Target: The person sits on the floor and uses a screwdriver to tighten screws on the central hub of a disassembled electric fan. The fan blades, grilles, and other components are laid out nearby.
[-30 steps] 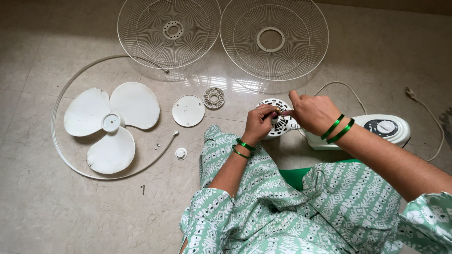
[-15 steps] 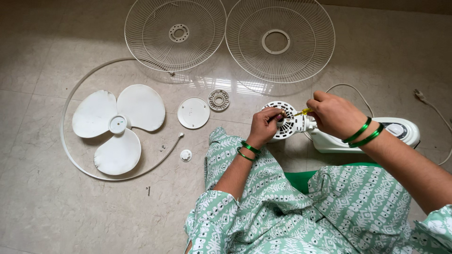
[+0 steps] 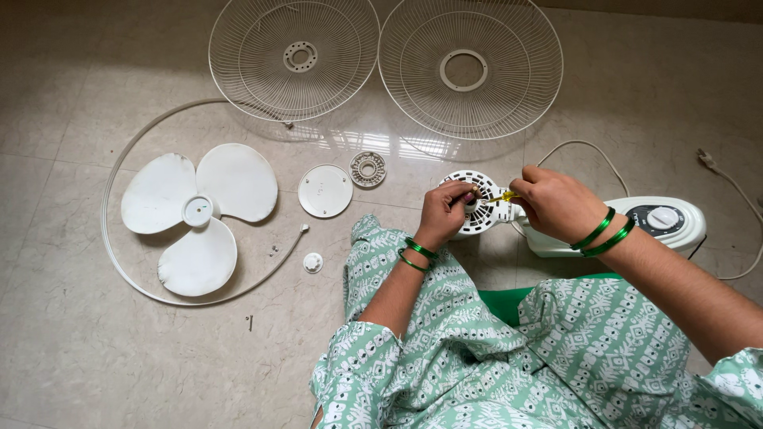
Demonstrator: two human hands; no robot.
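Work in hand: you are working a yellow-handled screwdriver (image 3: 502, 195) at the vented motor housing (image 3: 482, 208) of a dismantled white table fan.
Left hand (image 3: 442, 213): closed over the front of the motor housing, fingers curled on its rim, steadying it.
Right hand (image 3: 556, 203): closed around the screwdriver handle; only a short yellow length shows past your fingers, its tip against the housing centre.
Position of the housing: directly between your two hands, above your knee, attached to the fan base (image 3: 636, 226) on your right.
Done, as judged: both wire grilles (image 3: 294, 57) (image 3: 470, 67) are off and lie side by side at the top; the three-blade impeller (image 3: 195, 211) lies inside the loose grille rim ring (image 3: 111, 238); a round cover plate (image 3: 325, 191), a slotted locking nut (image 3: 368, 168) and a small blade cap (image 3: 313, 262) lie apart on the floor.
Left, as judged: the motor housing is still on the base; the fastener itself is hidden by your fingers.
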